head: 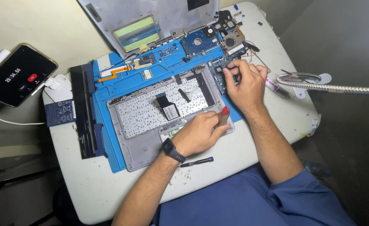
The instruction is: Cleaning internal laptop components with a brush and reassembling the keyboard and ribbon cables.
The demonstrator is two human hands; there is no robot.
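Taking the grey keyboard frame (pixel 151 121) on the blue work mat (pixel 109 83) as the landmark: the green motherboard (pixel 221 69) sits at its far right corner, mostly hidden under the right hand (pixel 245 86). That hand's fingertips are pinched together on the board, but whatever they grip is too small to make out. The left hand (pixel 199 133) rests on the frame's near right edge, fingers curled around a red-tipped tool (pixel 224 115) whose shaft is hidden in the fist. One black pen-like tool (pixel 197 161) lies on the white counter (pixel 251 146) just in front of the frame. One black battery bar (pixel 84 111) lies left of it, and one phone (pixel 19 75) farther left, with one corner cut off. The laptop lid (pixel 151 21) beyond the frame is cropped by the picture's top edge.
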